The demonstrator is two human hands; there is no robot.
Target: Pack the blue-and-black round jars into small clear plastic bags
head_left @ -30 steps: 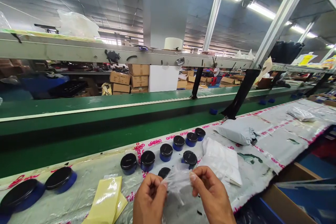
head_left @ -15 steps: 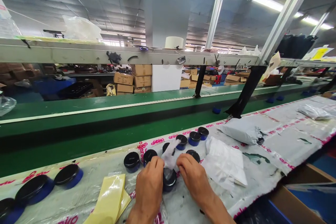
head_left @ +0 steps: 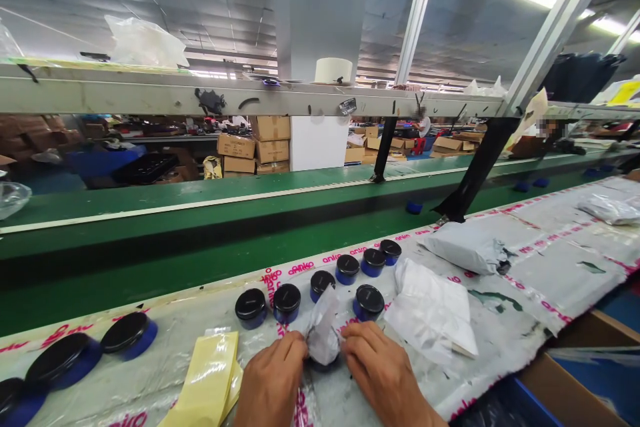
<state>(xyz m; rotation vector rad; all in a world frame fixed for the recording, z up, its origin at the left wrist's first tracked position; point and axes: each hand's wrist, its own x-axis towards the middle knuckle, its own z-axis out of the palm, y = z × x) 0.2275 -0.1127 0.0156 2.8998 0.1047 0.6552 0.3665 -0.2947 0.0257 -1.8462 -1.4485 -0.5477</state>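
Note:
A thin, whitish plastic bag [head_left: 324, 328] is drawn over a round container, of which a dark lower edge [head_left: 325, 367] shows; its loose end stands up. At the bag's left side, my left hand [head_left: 274, 377] is closed, its fingertips pinching the plastic. My right hand [head_left: 380, 367] grips the opposite side with bent fingers, its thumb partly hidden. Just beyond my right hand stands a round black-topped blue container [head_left: 369, 301]. Similar containers, among them one [head_left: 287, 303] and another [head_left: 251, 308], stand in a row behind the bag.
Yellow label sheets [head_left: 205, 380] lie to the left, and a stack of white bags [head_left: 433, 307] to the right. Farther right is a grey-white packet [head_left: 465, 248]. A green conveyor [head_left: 200, 267] runs behind the table, crossed by a black-wrapped post [head_left: 465, 173].
Both hands have moved down along the bag's sides. The bag now covers the container's black top, which showed before. My view has shifted slightly.

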